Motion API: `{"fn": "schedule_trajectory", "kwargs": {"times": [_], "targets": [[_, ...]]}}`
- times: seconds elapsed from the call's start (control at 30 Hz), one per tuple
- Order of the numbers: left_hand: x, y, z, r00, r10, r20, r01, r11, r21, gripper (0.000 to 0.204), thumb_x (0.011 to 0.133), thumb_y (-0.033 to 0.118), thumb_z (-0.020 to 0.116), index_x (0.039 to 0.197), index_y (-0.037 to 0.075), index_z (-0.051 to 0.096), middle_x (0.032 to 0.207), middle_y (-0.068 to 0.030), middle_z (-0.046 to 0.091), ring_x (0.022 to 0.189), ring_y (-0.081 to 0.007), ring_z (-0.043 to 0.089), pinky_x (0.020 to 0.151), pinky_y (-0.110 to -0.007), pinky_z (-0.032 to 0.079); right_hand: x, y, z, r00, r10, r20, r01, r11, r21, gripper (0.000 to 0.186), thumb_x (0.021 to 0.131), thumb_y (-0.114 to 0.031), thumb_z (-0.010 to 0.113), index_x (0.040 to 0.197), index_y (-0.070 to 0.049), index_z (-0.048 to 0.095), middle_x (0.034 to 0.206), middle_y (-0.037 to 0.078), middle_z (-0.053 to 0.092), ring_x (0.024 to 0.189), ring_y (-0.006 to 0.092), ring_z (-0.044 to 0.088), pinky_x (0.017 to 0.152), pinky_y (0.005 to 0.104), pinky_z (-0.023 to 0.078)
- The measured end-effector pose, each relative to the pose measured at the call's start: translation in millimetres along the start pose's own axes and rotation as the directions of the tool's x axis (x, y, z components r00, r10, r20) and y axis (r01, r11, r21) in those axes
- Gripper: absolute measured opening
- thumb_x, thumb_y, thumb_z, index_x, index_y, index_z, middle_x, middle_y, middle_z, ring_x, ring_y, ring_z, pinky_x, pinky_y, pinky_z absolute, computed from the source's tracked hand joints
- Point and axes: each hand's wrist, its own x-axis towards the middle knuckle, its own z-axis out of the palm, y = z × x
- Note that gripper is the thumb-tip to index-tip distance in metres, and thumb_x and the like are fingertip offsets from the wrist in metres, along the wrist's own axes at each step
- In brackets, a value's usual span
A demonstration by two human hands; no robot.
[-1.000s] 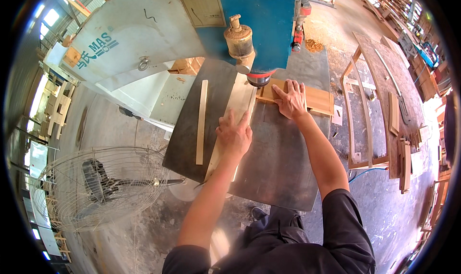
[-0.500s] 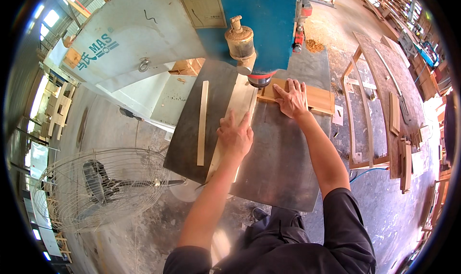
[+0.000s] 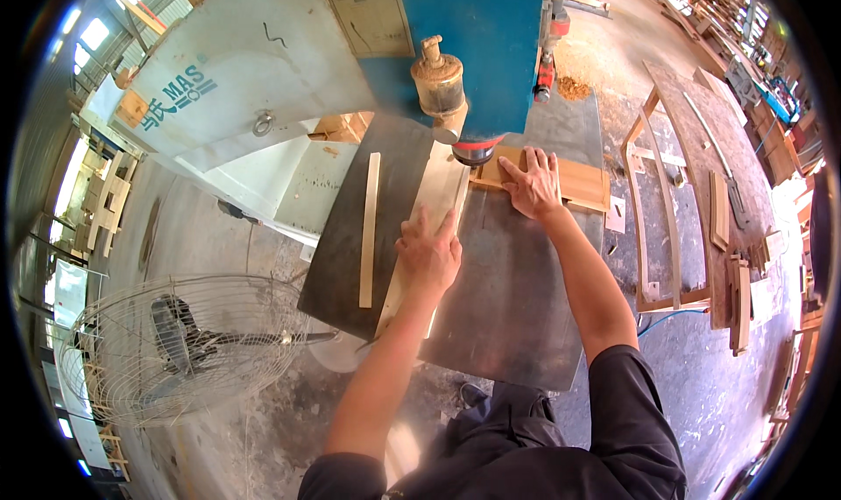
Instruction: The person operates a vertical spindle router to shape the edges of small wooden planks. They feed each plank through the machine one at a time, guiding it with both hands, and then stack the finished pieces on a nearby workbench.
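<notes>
My left hand (image 3: 428, 253) lies on a long pale wooden board (image 3: 441, 185), its fingers stretched toward the machine. My right hand (image 3: 535, 185) rests spread out on a brown wooden piece (image 3: 583, 181) that sits crosswise to the board's right. Close above the meeting point of these two pieces is the machine's dark round head with a red ring (image 3: 474, 152). Under all of this lies a dark metal worktable (image 3: 499, 277). A narrow pale wooden strip (image 3: 370, 237) lies apart, left of the board.
The blue and white machine body (image 3: 477, 53) rises ahead, with a cloudy cup-shaped fitting (image 3: 439, 81) on its front. A wire-caged fan (image 3: 188, 347) stands at the left. To the right is a wooden bench (image 3: 701, 150) bearing wood pieces. Sawdust (image 3: 574, 88) is heaped behind the table.
</notes>
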Motion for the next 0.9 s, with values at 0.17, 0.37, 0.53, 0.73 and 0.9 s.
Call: {"fn": "schedule_trajectory", "kwargs": {"times": [0.17,0.37,0.53,0.73,0.9], "targets": [[0.1,0.6,-3.2,1.000,0.001,0.015,-0.001,1.000,-0.006,0.060,0.099,0.035,0.071,0.158,0.033,0.060,0.168,-0.0187,0.048,0.138,-0.0469,0.053,0.103,-0.056,0.050,1.5,0.8,0.1,1.000,0.002,0.001,-0.002,1.000,0.002,0.061,0.091,-0.036,0.084,0.150,-0.036,0.068,0.156,0.022,0.052,0.150,0.0426,0.043,0.127,0.0691,0.029],[-0.8,1.0,-0.2,1.000,0.000,-0.008,0.000,1.000,0.021,0.059,0.099,0.034,0.070,0.157,0.033,0.061,0.167,-0.0187,0.049,0.138,-0.0469,0.052,0.103,-0.056,0.050,2.6,1.8,0.7,1.000,0.003,0.010,-0.003,1.000,-0.006,0.062,0.090,-0.036,0.084,0.150,-0.036,0.067,0.156,0.021,0.051,0.150,0.0427,0.043,0.127,0.0694,0.029],[0.0,1.9,1.2,1.000,-0.014,0.014,0.014,1.000,0.023,0.058,0.100,0.035,0.069,0.157,0.036,0.060,0.168,-0.0172,0.047,0.139,-0.0467,0.051,0.104,-0.056,0.049,4.1,4.6,3.0,1.000,0.000,0.013,0.000,1.000,-0.010,0.063,0.091,-0.035,0.084,0.151,-0.036,0.067,0.156,0.022,0.052,0.149,0.0429,0.043,0.127,0.0695,0.029],[0.0,-0.6,6.0,1.000,-0.014,0.015,0.014,1.000,0.022,0.058,0.101,0.036,0.069,0.158,0.037,0.059,0.167,-0.0162,0.047,0.138,-0.0465,0.051,0.105,-0.057,0.048,5.6,4.8,4.2,1.000,-0.010,-0.003,0.010,1.000,-0.005,0.063,0.090,-0.035,0.084,0.150,-0.036,0.067,0.155,0.022,0.052,0.148,0.0433,0.044,0.126,0.0697,0.030],[-0.4,0.0,3.6,1.000,-0.002,0.001,0.002,1.000,-0.019,0.061,0.097,0.029,0.070,0.157,0.034,0.057,0.165,-0.0205,0.046,0.137,-0.0488,0.053,0.105,-0.060,0.049,6.4,6.3,4.7,1.000,-0.007,-0.004,0.007,1.000,-0.010,0.063,0.089,-0.035,0.084,0.150,-0.036,0.067,0.156,0.022,0.052,0.148,0.0434,0.044,0.126,0.0694,0.030]]}}
